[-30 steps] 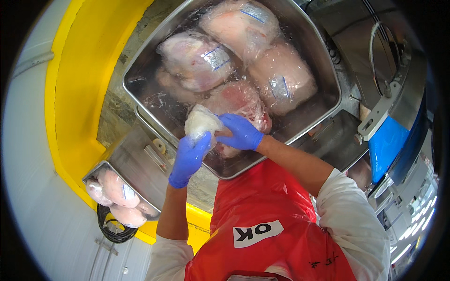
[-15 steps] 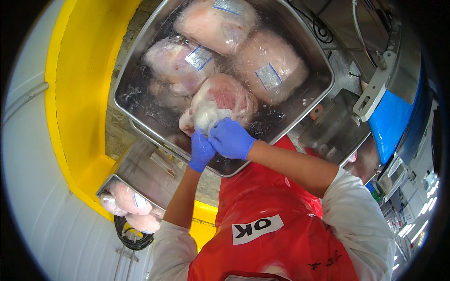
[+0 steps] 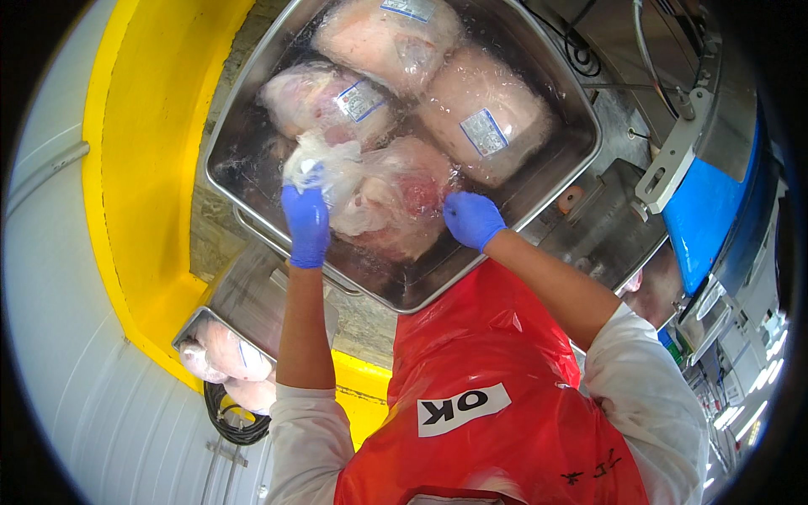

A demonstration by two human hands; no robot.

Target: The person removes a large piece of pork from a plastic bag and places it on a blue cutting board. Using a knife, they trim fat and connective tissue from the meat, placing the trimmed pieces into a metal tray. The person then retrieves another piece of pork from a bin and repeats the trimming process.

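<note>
A large steel bin (image 3: 220, 192) of water holds several big pieces of raw meat in clear plastic. My left hand (image 3: 308, 223), in a blue glove, is closed on the gathered clear plastic bag (image 3: 337, 172) of the nearest meat piece (image 3: 402, 202). My right hand (image 3: 473, 220), also blue-gloved, is at the right side of that piece with its fingers curled; what they hold, if anything, is hidden. Labelled pieces lie just beyond: a purplish one (image 3: 311, 101), a pale one (image 3: 484, 105) and another pale one (image 3: 370, 42).
At the left, a yellow curved wall (image 3: 139, 168) runs beside the bin. A smaller steel bin (image 3: 252, 299) with wrapped meat (image 3: 227, 349) stands at the lower left. More steel bins (image 3: 589, 231) and a blue panel (image 3: 703, 219) are on the right. My red apron (image 3: 480, 337) touches the bin's near edge.
My hands were together on the bunched plastic; now they are apart. The left has moved left and up with the bag, which is spread out, and the right has moved right.
</note>
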